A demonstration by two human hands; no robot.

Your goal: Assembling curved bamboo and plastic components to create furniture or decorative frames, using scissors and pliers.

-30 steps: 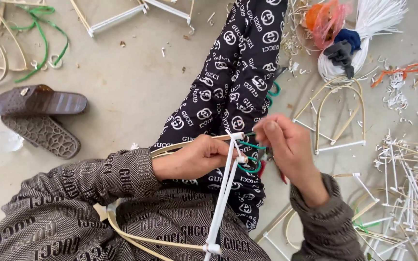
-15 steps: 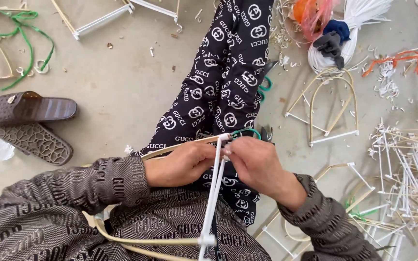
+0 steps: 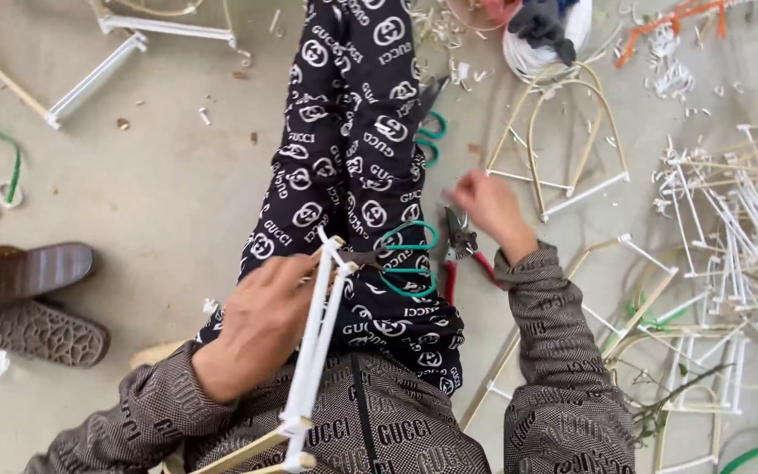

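Right hand (image 3: 489, 206) moved off the frame, now blurred above red-handled pliers (image 3: 462, 250) on the floor (fingers loose, holding nothing), left hand (image 3: 261, 325) clamped on white-wrapped bamboo frame (image 3: 318, 342) over the lap, green-handled scissors (image 3: 405, 259) on patterned trouser leg (image 3: 353, 132), brown sandals (image 3: 24, 303) left.

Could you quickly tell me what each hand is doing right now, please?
Left hand: closed around the white-wrapped cane frame.
Right hand: blurred, holding nothing visible, above the red-handled pliers; open or closed cannot be told.
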